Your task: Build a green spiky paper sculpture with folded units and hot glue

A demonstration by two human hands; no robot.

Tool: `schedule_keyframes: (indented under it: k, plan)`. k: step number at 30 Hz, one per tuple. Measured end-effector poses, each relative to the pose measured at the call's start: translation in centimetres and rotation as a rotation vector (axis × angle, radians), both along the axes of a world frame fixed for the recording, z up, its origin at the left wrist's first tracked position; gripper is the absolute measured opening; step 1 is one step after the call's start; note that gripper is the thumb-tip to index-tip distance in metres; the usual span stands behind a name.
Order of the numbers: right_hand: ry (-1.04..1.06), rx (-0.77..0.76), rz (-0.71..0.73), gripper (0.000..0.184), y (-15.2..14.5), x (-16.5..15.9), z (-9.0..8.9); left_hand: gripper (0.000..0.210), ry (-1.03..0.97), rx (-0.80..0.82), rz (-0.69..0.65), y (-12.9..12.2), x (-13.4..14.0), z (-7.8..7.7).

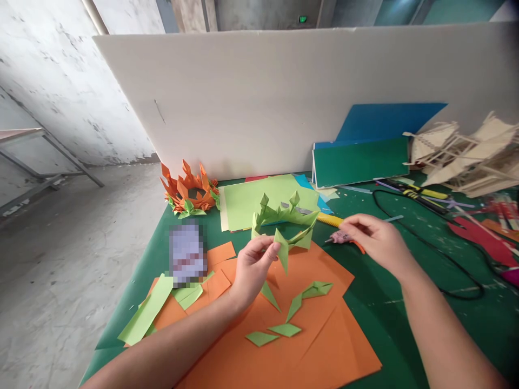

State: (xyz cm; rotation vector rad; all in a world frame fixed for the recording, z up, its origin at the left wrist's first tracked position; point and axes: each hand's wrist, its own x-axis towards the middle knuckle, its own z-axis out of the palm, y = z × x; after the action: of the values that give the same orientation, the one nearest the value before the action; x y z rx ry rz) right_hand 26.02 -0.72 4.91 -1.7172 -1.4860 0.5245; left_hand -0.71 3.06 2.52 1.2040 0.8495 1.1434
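Two bare hands worked above the desk (377, 281), and one relation mattered most: the glue gun (339, 236) lay to the right of the green paper ring (299, 217), its nozzle directed leftward at it. The gun's long axis ran roughly parallel to the desk's far edge. The right hand (377, 240) was much the nearer to it, poised right over its handle end, thumb and fingertips drawn together; whether they gripped or touched the gun I could not tell. The left hand (253, 265) pinched a pointed tip on the near side of the ring between thumb and fingers, so the ring stretched away from those fingers, to the right and toward the far edge.

The ring was light green, built of folded paper, with several upright spikes, crisp creases and a downward-pointing near tip. It stood over the middle of the desk, partly above the orange sheets (324, 356), which spread to the near edge. On those sheets lay a folded green strip (318, 290) and two flat green diamonds (285, 329). The glue gun had a pinkish body and an orange trigger. Toward the desk's far left corner stood an orange paper crown (183, 190) with green pieces at its base.
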Motion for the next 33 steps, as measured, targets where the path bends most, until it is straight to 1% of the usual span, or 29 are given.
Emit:
schedule_keyframes:
  k: [1, 4, 6, 8, 12, 15, 17, 19, 20, 22, 24, 26, 28, 31, 33]
  plan:
    - [0.061, -0.012, 0.09, 0.033, 0.2, -1.5, 0.5, 0.021, -0.023, -0.015, -0.012, -0.1, 0.0, 0.0]
    - [0.101, -0.126, 0.301, 0.032, 0.7, -5.4, 1.6, 0.024, -0.099, -0.044, -0.028, -0.2, 0.1, 0.0]
    - [0.15, -0.185, 0.4, 0.029, 1.0, -7.1, 2.3, 0.026, -0.129, -0.042, -0.031, -0.3, 0.1, 0.0]
    - [0.192, -0.241, 0.451, 0.025, 1.4, -8.2, 2.8, 0.028, -0.143, -0.038, -0.034, -0.3, 0.1, 0.1]
    - [0.256, -0.3, 0.462, 0.02, 2.2, -9.0, 3.7, 0.03, -0.156, -0.041, -0.017, -0.3, 0.0, 0.4]
    - [0.281, -0.274, 0.455, 0.019, 2.9, -8.8, 4.1, 0.028, -0.154, -0.051, 0.003, -0.2, -0.2, 0.5]
    - [0.262, -0.245, 0.422, 0.021, 3.2, -8.3, 4.2, 0.026, -0.141, -0.049, 0.024, -0.1, -0.3, 0.4]
    - [0.232, -0.244, 0.397, 0.023, 3.4, -7.7, 4.1, 0.031, -0.117, -0.06, 0.042, 0.0, -0.3, 0.2]
    - [0.226, -0.26, 0.406, 0.024, 3.5, -7.4, 3.9, 0.034, -0.1, -0.076, 0.044, 0.0, -0.3, 0.1]
    - [0.254, -0.329, 0.471, 0.027, 3.8, -7.1, 3.4, 0.04, -0.06, -0.122, 0.033, 0.1, -0.3, -0.2]
    - [0.313, -0.389, 0.543, 0.029, 4.1, -7.0, 2.8, 0.041, -0.029, -0.158, 0.011, 0.2, -0.4, -0.4]
    - [0.375, -0.403, 0.559, 0.03, 4.4, -7.2, 2.3, 0.036, -0.02, -0.177, -0.016, 0.2, -0.5, -0.5]
    - [0.431, -0.379, 0.525, 0.031, 4.6, -7.3, 2.1, 0.029, -0.021, -0.198, -0.048, 0.1, -0.6, -0.4]
    - [0.513, -0.315, 0.467, 0.032, 4.8, -7.0, 2.5, 0.019, -0.033, -0.241, -0.091, -0.1, -0.6, -0.2]
    - [0.572, -0.268, 0.439, 0.033, 4.8, -6.5, 2.9, 0.01, -0.064, -0.264, -0.08, -0.4, -0.4, -0.1]
